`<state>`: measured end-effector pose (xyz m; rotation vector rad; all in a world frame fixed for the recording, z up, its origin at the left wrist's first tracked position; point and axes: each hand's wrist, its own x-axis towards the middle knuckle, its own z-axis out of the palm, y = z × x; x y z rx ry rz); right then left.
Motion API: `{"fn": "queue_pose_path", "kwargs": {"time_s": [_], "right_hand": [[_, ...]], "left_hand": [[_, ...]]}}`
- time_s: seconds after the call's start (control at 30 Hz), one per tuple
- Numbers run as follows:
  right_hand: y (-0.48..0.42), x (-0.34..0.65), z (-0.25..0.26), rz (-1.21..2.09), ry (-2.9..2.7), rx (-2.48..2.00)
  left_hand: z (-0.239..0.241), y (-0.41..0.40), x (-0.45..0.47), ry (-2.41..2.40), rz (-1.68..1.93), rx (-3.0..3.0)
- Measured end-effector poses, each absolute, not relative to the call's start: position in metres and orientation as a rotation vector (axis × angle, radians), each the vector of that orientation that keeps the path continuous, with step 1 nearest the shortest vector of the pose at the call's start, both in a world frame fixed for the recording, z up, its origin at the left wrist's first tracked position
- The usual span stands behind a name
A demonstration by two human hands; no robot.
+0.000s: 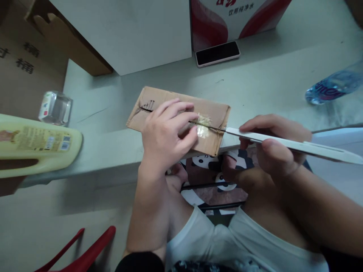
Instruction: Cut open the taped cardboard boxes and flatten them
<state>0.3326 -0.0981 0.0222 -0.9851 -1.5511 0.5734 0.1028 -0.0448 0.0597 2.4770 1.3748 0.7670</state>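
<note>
A small brown cardboard box (210, 105) lies at the front edge of the table, with a seam along its top and a shiny patch of clear tape (203, 131). My left hand (170, 128) lies across the box, fingers bent over its top and thumb near the tape, gripping it. In my right hand (278, 145) is a white utility knife (297, 145), held between thumb and fingers, its handle pointing right. The knife's front end meets the seam at the box's right end. How deep the blade sits there is hidden.
Behind the box are a phone (217, 54), a white panel (141, 34) and a red-and-white carton (238, 19). A water bottle (331, 85) lies at right. To the left are a clear container (56, 107) and a yellow jug (68, 145). Something red (93, 249) stands below.
</note>
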Motion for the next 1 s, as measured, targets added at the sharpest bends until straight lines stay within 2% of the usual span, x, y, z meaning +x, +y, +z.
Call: {"fn": "queue_pose_path", "kwargs": {"time_s": [0.13, 0.3, 0.47, 0.63, 0.83, 1.0], "right_hand": [[-0.099, 0.331, 0.022, 0.540, -1.507, -0.971], [-0.102, 0.331, 0.022, 0.650, -1.386, -1.003], [-0.098, 0.331, 0.024, 0.448, -1.634, -1.007], [-0.097, 0.326, 0.031, 0.413, -1.708, -1.044], [-0.090, 0.323, 0.026, 0.486, -1.785, -0.959], [-0.091, 0.324, 0.014, 0.771, -1.502, -0.952]], "left_hand": [[0.059, -0.045, 0.103, 1.372, 0.783, 2.478], [0.060, -0.045, 0.103, 1.379, 0.769, 2.489], [0.059, -0.045, 0.102, 1.365, 0.766, 2.496], [0.058, -0.044, 0.100, 1.342, 0.738, 2.495], [0.059, -0.046, 0.101, 1.342, 0.747, 2.486], [0.060, -0.047, 0.101, 1.355, 0.748, 2.486]]}}
